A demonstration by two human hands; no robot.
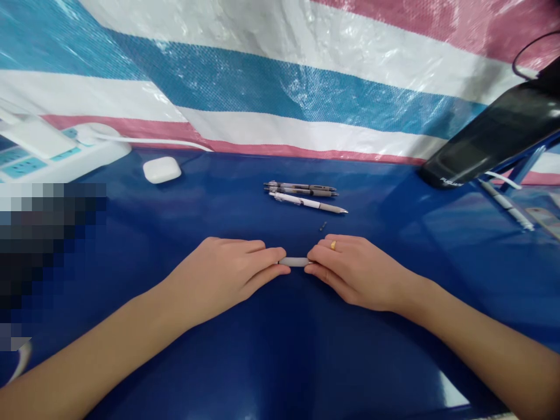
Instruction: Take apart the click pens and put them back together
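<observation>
My left hand (219, 280) and my right hand (354, 271) rest on the glossy blue tabletop (280, 344), fingertips facing each other. Between them, both hands pinch the ends of a short pale grey cylinder (293, 262), perhaps a pen barrel. Beyond my fingers lies a tiny dark pen part (322, 226), possibly a spring. Further off are a white retractable pen (308, 202) and two grey-and-black pens (301, 189) side by side, touching neither hand.
A white earbud case (161, 170) and a white power strip (56, 154) sit at the back left. A black glossy object (494, 137) intrudes at the right, above another pen (507, 204). A striped plastic sheet (280, 76) hangs behind. A pixelated patch covers the left edge.
</observation>
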